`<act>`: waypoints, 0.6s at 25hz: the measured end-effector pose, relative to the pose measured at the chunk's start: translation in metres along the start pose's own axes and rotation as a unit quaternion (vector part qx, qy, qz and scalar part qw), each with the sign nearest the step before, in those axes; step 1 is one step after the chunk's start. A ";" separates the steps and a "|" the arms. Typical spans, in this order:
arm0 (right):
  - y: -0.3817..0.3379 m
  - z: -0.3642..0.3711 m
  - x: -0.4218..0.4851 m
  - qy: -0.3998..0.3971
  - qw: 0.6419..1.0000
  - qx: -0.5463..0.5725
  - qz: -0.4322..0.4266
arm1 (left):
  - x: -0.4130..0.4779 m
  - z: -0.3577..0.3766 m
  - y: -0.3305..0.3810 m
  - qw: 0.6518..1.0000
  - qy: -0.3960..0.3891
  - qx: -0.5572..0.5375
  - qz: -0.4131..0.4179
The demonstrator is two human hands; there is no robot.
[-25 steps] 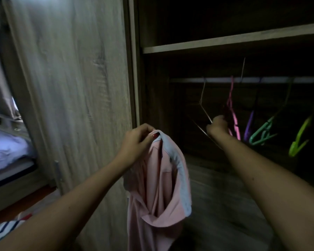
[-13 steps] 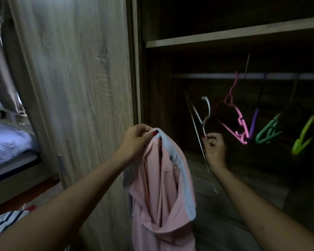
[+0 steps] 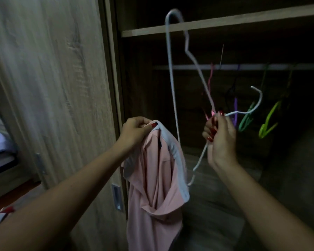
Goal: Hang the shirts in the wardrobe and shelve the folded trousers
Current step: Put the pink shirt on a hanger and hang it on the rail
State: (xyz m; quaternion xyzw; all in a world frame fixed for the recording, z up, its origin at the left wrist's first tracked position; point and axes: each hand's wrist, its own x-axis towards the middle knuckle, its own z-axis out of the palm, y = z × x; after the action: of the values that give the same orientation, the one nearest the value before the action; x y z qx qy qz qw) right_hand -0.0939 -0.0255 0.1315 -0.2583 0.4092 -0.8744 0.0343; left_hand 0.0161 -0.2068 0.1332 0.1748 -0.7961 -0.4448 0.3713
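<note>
L hand point(image 3: 136, 131) pinches the pink shirt point(image 3: 152, 196) by its collar, up at the wardrobe point(image 3: 225, 24), so the neck hangs open; R hand point(image 3: 219, 140) fingers curl round the white hanger point(image 3: 201, 156), tipped up beside it, prob. to slide in.

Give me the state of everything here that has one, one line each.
pink shirt: unhung, dangling limp from its collar.
left hand: pinches the shirt's collar.
white wire hanger: off the rail, bare, tilted, hook pointing right.
right hand: grips the hanger near its neck.
wardrobe door: slid aside, wardrobe open.
green hanger: hanging from the rail, empty.
lime hanger: hanging from the rail, empty.
</note>
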 end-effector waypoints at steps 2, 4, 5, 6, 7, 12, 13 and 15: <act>-0.002 0.010 -0.004 -0.021 0.998 0.050 0.028 | 0.000 0.002 0.007 1.000 -0.004 -0.008 0.004; 0.006 0.013 -0.010 -0.013 0.998 0.028 0.053 | 0.001 0.001 0.011 1.000 -0.006 -0.018 0.011; 0.010 0.014 -0.012 -0.004 0.998 0.022 0.063 | 0.001 -0.001 0.012 1.000 -0.006 -0.019 0.014; 0.012 0.014 -0.014 0.002 0.997 0.028 0.071 | 0.001 -0.004 0.012 1.000 -0.007 -0.023 0.015; 0.012 0.014 -0.015 0.001 0.996 0.046 0.075 | 0.001 -0.006 0.011 0.999 -0.007 -0.032 0.012; -0.005 0.024 -0.013 -0.048 0.994 0.090 0.045 | -0.003 -0.008 0.009 0.999 -0.007 -0.052 -0.010; -0.002 0.024 -0.013 -0.049 0.995 0.069 0.044 | -0.003 -0.008 0.010 0.998 -0.012 -0.053 -0.010; 0.015 0.016 -0.013 -0.050 0.997 -0.015 0.052 | -0.006 -0.010 0.015 0.998 -0.025 -0.056 0.000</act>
State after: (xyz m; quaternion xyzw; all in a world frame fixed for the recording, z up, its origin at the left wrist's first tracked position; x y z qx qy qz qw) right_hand -0.0772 -0.0432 0.1241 -0.2805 0.4330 -0.8512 0.0961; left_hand 0.0282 -0.2014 0.1462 0.1425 -0.7788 -0.4931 0.3605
